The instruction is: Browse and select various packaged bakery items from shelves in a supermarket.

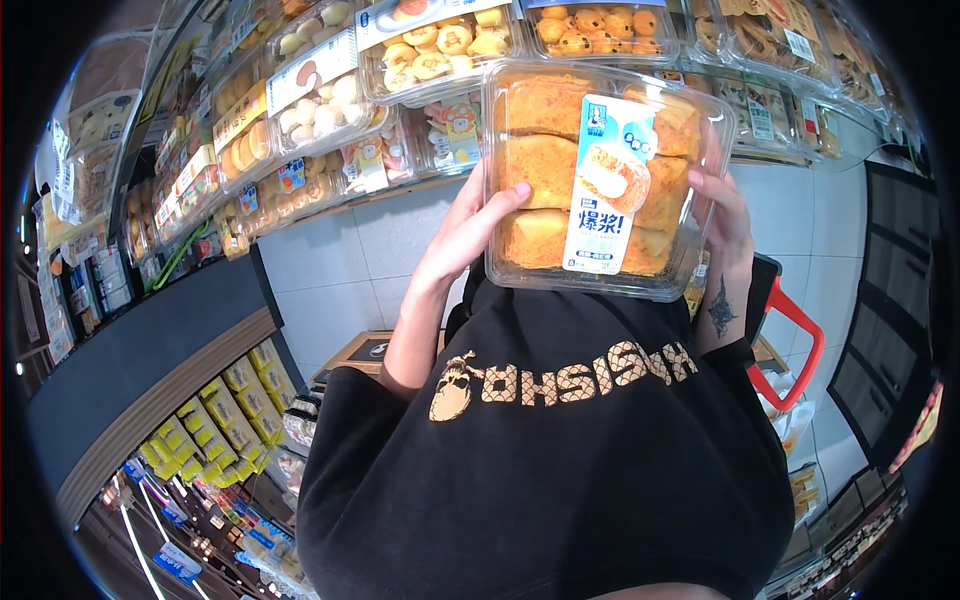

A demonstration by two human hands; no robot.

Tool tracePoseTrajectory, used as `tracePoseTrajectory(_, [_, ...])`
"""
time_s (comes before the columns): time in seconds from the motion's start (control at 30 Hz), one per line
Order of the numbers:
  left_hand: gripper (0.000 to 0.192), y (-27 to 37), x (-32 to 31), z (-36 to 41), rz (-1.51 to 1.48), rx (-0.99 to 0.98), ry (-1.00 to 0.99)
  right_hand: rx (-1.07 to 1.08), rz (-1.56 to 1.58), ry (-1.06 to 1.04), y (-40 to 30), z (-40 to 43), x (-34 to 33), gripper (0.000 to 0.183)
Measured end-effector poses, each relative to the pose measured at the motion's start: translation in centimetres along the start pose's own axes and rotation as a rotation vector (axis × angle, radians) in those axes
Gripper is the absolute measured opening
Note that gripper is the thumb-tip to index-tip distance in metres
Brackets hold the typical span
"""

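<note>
My left hand (476, 221) and my right hand (724, 206) hold a clear plastic clamshell box of filled bread rolls (536, 169) by its opposite sides, in front of my chest. Each thumb lies over the near face of the box, and the other fingers are mostly hidden at its sides and behind it. Several golden-brown rolls fill the box in two columns. A white and blue paper label (611, 187) with a picture of a roll and writing runs down the lid. The box looks closed.
Shelves of clear boxes of small buns (442, 49) and other baked goods stand beyond the box. A red handle (814, 337) shows beside my right forearm. Yellow packets (225, 401) hang at the lower left. Dark cabinets (881, 300) stand at the right, over a tiled floor (352, 247).
</note>
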State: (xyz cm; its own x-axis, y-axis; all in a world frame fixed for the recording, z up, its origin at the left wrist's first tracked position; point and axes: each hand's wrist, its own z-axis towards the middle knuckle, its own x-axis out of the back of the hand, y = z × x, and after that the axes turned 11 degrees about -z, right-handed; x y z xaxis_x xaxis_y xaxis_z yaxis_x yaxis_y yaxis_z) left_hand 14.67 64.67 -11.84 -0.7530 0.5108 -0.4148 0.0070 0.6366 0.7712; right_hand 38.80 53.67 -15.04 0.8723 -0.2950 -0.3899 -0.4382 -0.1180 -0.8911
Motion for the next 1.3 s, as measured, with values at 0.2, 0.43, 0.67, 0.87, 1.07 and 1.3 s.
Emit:
tracePoseTrajectory(0.2, [0.043, -0.6, 0.4, 0.1, 0.141, -0.069, 0.029, -0.048, -0.098, 0.018, -0.5, 0.1, -0.7, 0.085])
tracePoseTrajectory(0.43, [0.034, -0.5, -0.1, 0.6, 0.037, -0.117, 0.145, 0.011, -0.132, 0.014, 0.1, 0.4, -0.6, 0.077])
tracePoseTrajectory(0.67, [0.035, -0.8, 0.7, 2.5, -0.183, -0.033, 0.122, 0.193, 0.493, -0.310, -3.3, -0.2, -0.6, 0.062])
tracePoseTrajectory(0.87, [0.057, -4.1, -2.6, 4.4, -0.455, 0.175, -0.106, 0.216, -0.340, 0.428, -3.7, 3.8, -5.4, 0.050])
tracePoseTrajectory(1.07, [0.048, -3.9, -4.9, 2.2, -0.953, 0.288, -0.568, 0.335, -1.051, -0.057, -6.0, 6.6, -5.4, 0.061])
tracePoseTrajectory(1.3, [0.046, -4.6, -5.2, 2.2, -1.005, 0.239, -0.565, 0.255, -1.213, 0.021, -4.3, 6.6, -5.2, 0.065])
